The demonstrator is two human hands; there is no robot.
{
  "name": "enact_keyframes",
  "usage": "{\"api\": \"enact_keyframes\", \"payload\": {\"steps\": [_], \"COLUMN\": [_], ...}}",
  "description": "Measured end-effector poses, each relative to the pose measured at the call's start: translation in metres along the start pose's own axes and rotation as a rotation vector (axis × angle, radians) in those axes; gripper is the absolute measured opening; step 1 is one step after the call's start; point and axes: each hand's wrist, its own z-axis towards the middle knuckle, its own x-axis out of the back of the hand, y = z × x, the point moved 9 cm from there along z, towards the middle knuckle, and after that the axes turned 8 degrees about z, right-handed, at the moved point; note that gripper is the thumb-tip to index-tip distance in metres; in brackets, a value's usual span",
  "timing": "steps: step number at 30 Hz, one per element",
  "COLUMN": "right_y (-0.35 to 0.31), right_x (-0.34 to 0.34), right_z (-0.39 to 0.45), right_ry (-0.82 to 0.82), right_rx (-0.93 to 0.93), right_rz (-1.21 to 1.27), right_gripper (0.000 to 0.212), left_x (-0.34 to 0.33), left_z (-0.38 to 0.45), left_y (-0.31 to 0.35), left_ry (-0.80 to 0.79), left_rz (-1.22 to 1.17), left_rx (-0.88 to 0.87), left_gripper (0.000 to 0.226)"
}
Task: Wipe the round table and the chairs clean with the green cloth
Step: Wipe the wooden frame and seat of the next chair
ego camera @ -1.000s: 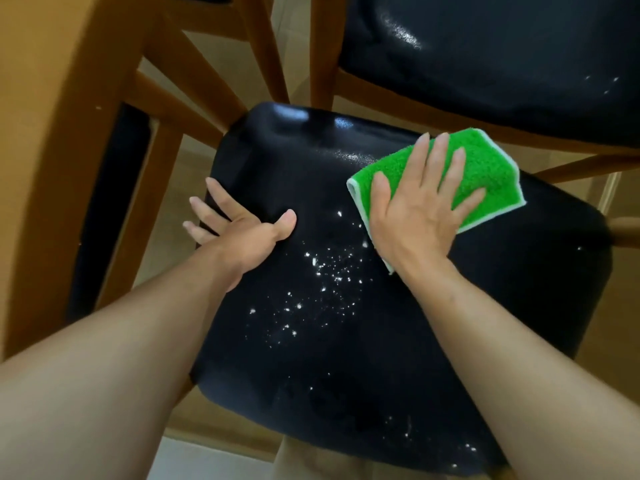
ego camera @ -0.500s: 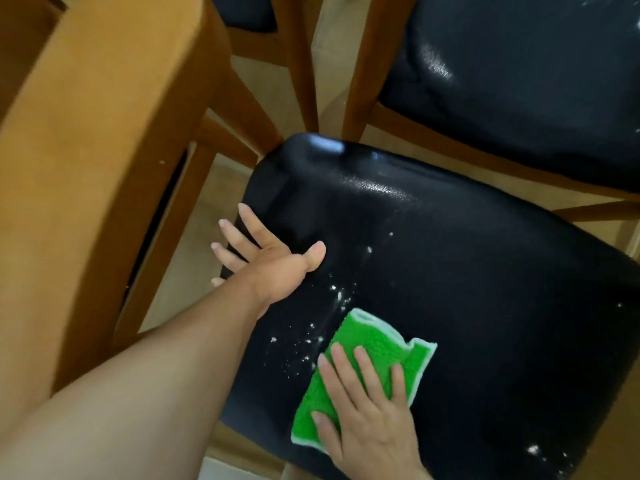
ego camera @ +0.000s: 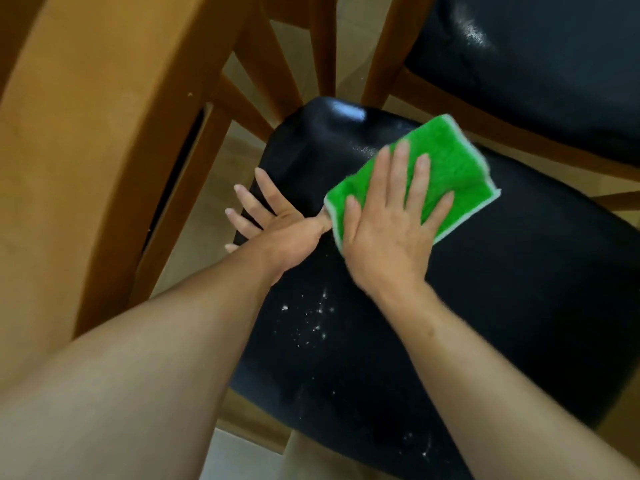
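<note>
A black padded chair seat (ego camera: 519,306) fills the middle of the view. My right hand (ego camera: 391,230) presses the folded green cloth (ego camera: 446,164) flat onto the seat's far left part, fingers straight. My left hand (ego camera: 273,226) rests open on the seat's left edge, fingers spread over the side, its thumb touching the cloth's near corner. White crumbs (ego camera: 315,317) lie scattered on the seat below the hands, and more crumbs (ego camera: 419,445) sit near the front edge.
The wooden round table's edge (ego camera: 86,150) curves along the left. A second chair with a black seat (ego camera: 540,57) and wooden frame stands at the upper right. Wooden chair legs (ego camera: 322,46) cross the beige floor behind the seat.
My right hand has swept the cloth from the seat's near front back up to its far left part, next to my left thumb. The left hand has stayed on the seat edge.
</note>
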Motion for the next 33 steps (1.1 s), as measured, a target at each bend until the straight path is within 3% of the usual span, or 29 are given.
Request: {"api": "enact_keyframes", "payload": {"steps": [6, 9, 13, 17, 21, 28, 33], "right_y": [-0.031, -0.03, -0.027, -0.026, -0.037, -0.037, -0.042], "right_x": [-0.05, -0.061, -0.05, -0.028, -0.01, -0.02, -0.034], "right_z": [-0.154, -0.191, -0.162, -0.061, 0.014, -0.003, -0.065], "right_ry": [-0.262, -0.312, -0.249, -0.117, -0.077, -0.098, -0.148], "right_rx": [0.356, 0.434, 0.392, 0.203, 0.206, 0.169, 0.209], "right_rz": [-0.041, -0.046, 0.041, 0.006, -0.011, -0.011, -0.013], "right_gripper": [0.07, 0.075, 0.075, 0.071, 0.06, 0.067, 0.073], "left_x": [0.001, -0.001, -0.002, 0.0, 0.0, 0.001, 0.009], "left_z": [0.001, 0.002, 0.006, 0.004, 0.0, 0.001, -0.003], "left_y": [-0.001, -0.002, -0.002, 0.0, 0.001, 0.0, -0.003], "left_ry": [0.028, 0.0, 0.007, 0.004, -0.028, -0.03, 0.009], "left_rz": [-0.036, -0.047, -0.045, -0.058, -0.106, -0.099, -0.191], "left_rx": [0.023, 0.028, 0.027, 0.003, -0.035, -0.062, -0.103], "left_gripper": [0.107, 0.104, 0.099, 0.102, 0.113, 0.11, 0.104]}}
